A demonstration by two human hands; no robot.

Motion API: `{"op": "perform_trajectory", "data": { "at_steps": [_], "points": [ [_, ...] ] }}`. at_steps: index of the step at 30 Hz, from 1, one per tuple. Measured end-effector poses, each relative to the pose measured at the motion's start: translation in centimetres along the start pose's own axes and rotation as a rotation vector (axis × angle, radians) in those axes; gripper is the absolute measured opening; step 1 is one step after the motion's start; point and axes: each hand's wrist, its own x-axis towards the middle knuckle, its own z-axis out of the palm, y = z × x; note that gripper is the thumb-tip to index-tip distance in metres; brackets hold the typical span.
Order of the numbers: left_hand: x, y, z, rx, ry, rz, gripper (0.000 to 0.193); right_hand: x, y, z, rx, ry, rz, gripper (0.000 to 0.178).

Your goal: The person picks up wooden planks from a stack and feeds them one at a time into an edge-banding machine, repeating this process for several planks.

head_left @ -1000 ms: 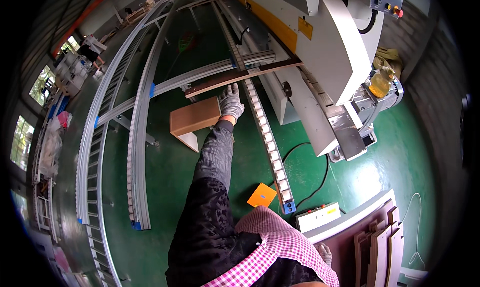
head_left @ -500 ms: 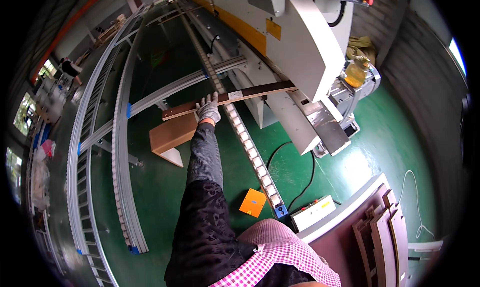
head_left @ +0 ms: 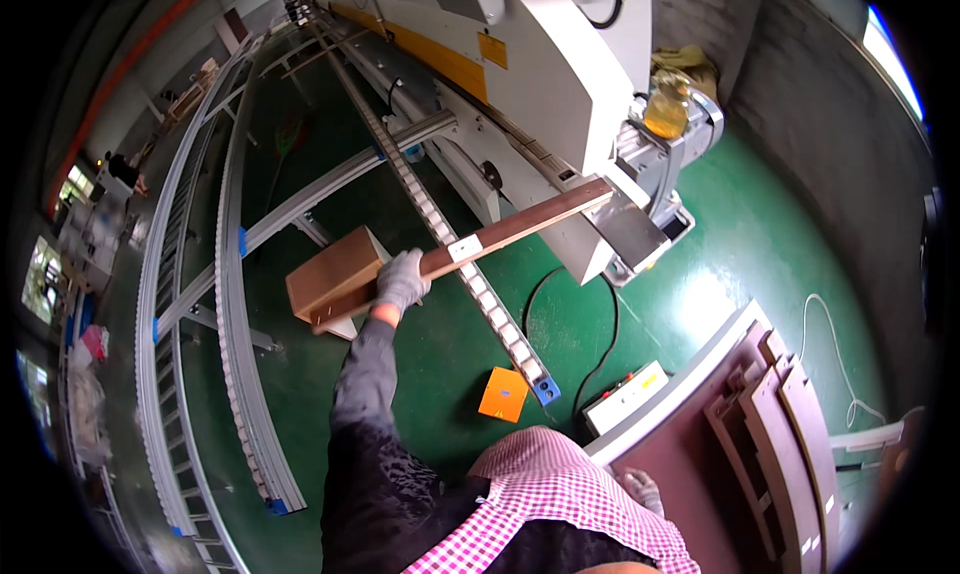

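Observation:
My left hand (head_left: 402, 280), in a grey-white glove, is closed around a long brown board strip (head_left: 530, 217) towards its left end. The strip carries a small white label and lies tilted across the roller rail (head_left: 485, 296), its right end over the grey end of the large machine (head_left: 560, 64). Beyond my left wrist, a brown box-like panel piece (head_left: 335, 269) is partly covered by the strip. Low beside the checked apron, my right hand (head_left: 642, 490) shows only in part, also gloved, near the table with brown panels; its fingers are not clear.
Several brown strips (head_left: 790, 444) are stacked on the brown-topped table (head_left: 660, 454) at lower right. An orange box (head_left: 503, 394) and a white control box (head_left: 626, 398) sit by the rail's end. Metal roller frames (head_left: 235, 374) run along the left. A black cable (head_left: 527, 309) loops over the green floor.
The strip has come nearer and slid back from the machine's end, turning slightly, with my left hand now wrapped around it. My right hand has come into view beside the apron.

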Motion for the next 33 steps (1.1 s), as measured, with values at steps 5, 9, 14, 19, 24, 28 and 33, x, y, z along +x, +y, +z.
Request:
{"op": "perform_trajectory", "data": {
  "at_steps": [5,9,14,19,24,28,33],
  "points": [
    [-16.9,3.4,-3.8,0.046,0.029,-0.004,0.052,-2.6,-4.0,3.0,-0.051,-0.258,-0.133,0.044],
    [-24.9,10.4,-6.5,0.039,0.101,0.344,0.045,-6.5,-5.3,5.4,0.062,-0.429,-0.372,0.069],
    [-30.3,24.2,-5.1,-0.032,-0.004,0.965,0.039,-11.1,-3.7,3.9,0.574,-0.507,-0.500,0.068],
    [-34.9,38.5,4.1,-0.033,-0.137,1.382,0.064,-9.2,2.6,-9.0,1.058,-0.170,-0.674,0.048],
    [-35.5,48.3,10.0,0.171,-0.191,1.408,0.070,-5.1,8.0,-27.4,1.203,0.326,-0.569,0.041],
    [-34.2,53.4,12.9,0.160,-0.234,1.394,0.073,-2.1,8.7,-38.1,1.265,0.470,-0.511,0.035],
    [-33.6,60.1,17.2,0.033,-0.280,1.388,0.071,-0.6,8.3,-45.3,1.237,0.489,-0.550,0.027]
  ]
}}
